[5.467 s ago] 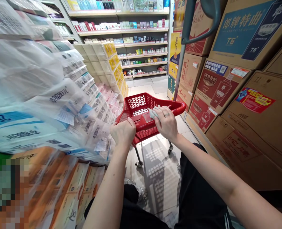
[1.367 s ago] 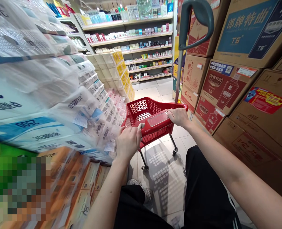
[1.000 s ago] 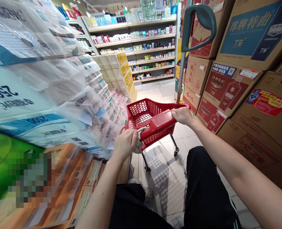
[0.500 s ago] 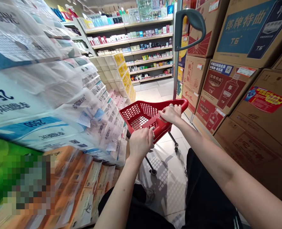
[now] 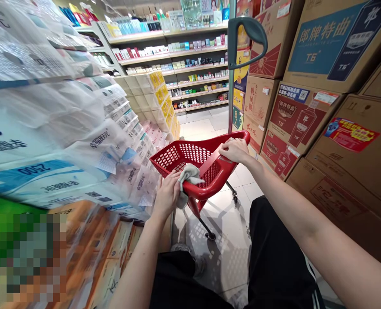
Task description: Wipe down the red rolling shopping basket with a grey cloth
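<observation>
A red plastic shopping cart (image 5: 209,186) stands tilted in the aisle, its lattice basket towards the left and its tall pole with a grey loop handle (image 5: 232,47) rising behind. My left hand (image 5: 167,193) presses a whitish cloth (image 5: 190,174) over the near left corner of the cart's rim. Part of the cloth hangs down outside the rim. My right hand (image 5: 234,150) is wrapped over the right part of the rim, near a flat red bar across the basket. No cloth shows under the right hand.
Stacked packs of tissue paper (image 5: 90,141) line the left side, close to my left arm. Cardboard cartons (image 5: 306,111) are piled along the right. Shelves of small boxed goods (image 5: 177,56) stand at the back. A cart wheel (image 5: 211,236) rests on the tiled floor (image 5: 222,257).
My left hand has moved left along the rim, and the cloth now shows beneath it. The cart appears slightly further left in view. My right hand still grips the rim.
</observation>
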### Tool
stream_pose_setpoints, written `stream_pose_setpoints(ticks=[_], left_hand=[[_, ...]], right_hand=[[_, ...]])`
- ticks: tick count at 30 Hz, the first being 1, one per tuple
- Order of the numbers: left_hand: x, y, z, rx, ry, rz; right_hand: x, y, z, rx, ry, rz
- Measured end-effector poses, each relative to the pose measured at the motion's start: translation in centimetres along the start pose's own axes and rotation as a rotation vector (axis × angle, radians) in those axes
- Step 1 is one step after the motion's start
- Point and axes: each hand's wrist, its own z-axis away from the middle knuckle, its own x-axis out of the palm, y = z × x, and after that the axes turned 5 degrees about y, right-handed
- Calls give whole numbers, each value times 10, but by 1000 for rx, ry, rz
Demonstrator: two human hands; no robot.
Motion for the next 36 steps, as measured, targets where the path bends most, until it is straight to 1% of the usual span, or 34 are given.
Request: stream_pose_setpoints(ticks=[1,3,7,10,12,13,14,16,19,22,24,25,27,31,33,35,36], left_hand=[[0,2,-2,3,-5,11],[0,13,-6,30,-20,92],[4,51,-6,70,-31,309],[5,78,-1,114,-29,381],[6,88,3,137,-48,406],[6,91,4,143,-59,417],[6,90,5,143,-71,425],[7,81,5,128,-89,428],[11,52,5,71,-76,377],[18,26,5,-34,-5,307],[20,22,6,-89,39,295],[20,25,7,-100,53,304],[19,41,8,-86,68,342],[13,90,11,6,54,416],[12,111,12,28,42,404],[12,123,14,38,34,362],[13,125,15,50,30,338]], right_hand=[[0,1,0,0,0,-1],[0,2,0,0,1,-9],[-4,6,-1,-5,-6,-22],[-7,11,-3,-13,-34,-16],[-9,14,-4,-18,-51,-9],[-9,16,-4,-19,-57,-5],[-10,17,-4,-21,-61,-3],[-10,19,-3,-26,-61,-2],[-10,19,-2,-37,-61,-6],[-9,18,-2,-31,-63,-6],[-8,18,-2,-22,-52,-14],[-7,18,-3,-17,-46,-21],[-6,18,-4,-10,-39,-34],[-6,20,-5,-9,-29,-35],[-7,22,-4,-16,-29,-35],[-8,23,-4,-20,-36,-38],[-9,24,-4,-20,-40,-40]])
